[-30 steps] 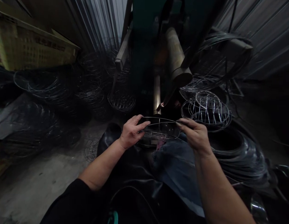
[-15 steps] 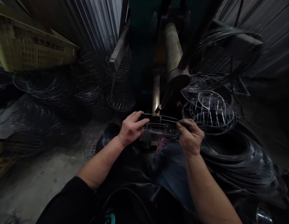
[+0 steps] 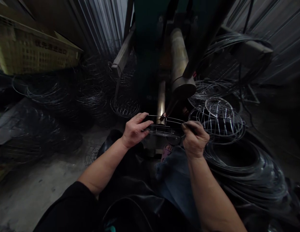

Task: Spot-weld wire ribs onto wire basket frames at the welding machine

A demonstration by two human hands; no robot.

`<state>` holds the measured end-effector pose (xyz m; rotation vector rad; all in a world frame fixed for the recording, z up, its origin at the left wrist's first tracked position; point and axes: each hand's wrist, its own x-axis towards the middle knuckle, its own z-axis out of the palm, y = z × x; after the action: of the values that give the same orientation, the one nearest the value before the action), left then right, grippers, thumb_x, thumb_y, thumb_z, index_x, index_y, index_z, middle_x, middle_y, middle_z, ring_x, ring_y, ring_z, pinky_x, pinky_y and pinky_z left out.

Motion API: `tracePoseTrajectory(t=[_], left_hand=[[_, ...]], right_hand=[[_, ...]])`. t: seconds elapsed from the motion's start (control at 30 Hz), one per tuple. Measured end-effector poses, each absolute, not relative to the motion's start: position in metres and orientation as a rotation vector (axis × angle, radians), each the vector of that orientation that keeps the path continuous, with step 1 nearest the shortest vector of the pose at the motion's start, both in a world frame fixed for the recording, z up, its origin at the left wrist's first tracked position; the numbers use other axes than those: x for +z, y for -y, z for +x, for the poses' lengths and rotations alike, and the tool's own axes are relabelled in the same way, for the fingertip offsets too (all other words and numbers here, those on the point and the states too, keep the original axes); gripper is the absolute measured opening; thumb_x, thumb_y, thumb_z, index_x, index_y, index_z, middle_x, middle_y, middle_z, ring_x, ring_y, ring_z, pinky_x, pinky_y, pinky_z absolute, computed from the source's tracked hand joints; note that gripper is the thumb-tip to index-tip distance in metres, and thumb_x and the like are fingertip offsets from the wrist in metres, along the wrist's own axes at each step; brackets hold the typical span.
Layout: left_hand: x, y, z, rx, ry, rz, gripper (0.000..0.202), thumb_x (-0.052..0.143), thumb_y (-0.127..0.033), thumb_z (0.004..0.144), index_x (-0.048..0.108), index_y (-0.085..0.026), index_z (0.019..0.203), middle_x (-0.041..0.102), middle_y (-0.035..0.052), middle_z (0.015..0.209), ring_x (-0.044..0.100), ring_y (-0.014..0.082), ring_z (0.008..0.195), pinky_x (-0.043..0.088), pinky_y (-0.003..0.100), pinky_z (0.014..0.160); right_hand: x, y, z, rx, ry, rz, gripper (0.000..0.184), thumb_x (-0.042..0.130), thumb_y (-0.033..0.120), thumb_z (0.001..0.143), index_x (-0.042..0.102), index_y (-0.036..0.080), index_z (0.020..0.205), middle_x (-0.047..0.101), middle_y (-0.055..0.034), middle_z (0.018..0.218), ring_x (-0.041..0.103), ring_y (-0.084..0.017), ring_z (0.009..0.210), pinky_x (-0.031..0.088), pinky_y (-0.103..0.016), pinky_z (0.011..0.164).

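Observation:
A small wire basket frame [image 3: 164, 128], made of thin rings and ribs, is held between both hands just under the copper tip [image 3: 166, 113] of a welding machine. My left hand [image 3: 134, 130] pinches its left side, fingers curled round the rim. On the right side, my right hand [image 3: 195, 139] is closed on the frame. The frame's upper ring touches or nearly touches the machine's tip.
The green machine [image 3: 152, 48] with a metal cylinder [image 3: 179, 64] rises ahead. A finished wire basket [image 3: 216, 117] lies on stacked wire rings [image 3: 242, 167] at right. More wire frames [image 3: 92, 93] are piled at left. A cardboard box [image 3: 31, 48] stands far left.
Both hands have carried the wire frame forward and up, from above my lap to the machine's tip. The hands are now closer together.

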<state>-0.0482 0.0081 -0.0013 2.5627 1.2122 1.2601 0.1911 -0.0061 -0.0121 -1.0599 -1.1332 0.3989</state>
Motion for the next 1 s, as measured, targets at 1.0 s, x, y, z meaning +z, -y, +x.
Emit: tracePoseTrajectory(t=[1.0], left_hand=[[0.000, -0.012, -0.047, 1.318, -1.295, 2.408, 0.045, 0.072, -0.028, 0.077, 0.065, -0.018, 0.120, 0.058, 0.0114, 0.134, 0.056, 0.0246, 0.124, 0.046, 0.040, 0.107]], right_hand=[[-0.023, -0.012, 0.196, 0.433, 1.086, -0.970, 0.009, 0.077, 0.025, 0.071, 0.070, 0.021, 0.076, 0.061, 0.0010, 0.075, 0.057, -0.014, 0.073, 0.046, -0.029, 0.072]])
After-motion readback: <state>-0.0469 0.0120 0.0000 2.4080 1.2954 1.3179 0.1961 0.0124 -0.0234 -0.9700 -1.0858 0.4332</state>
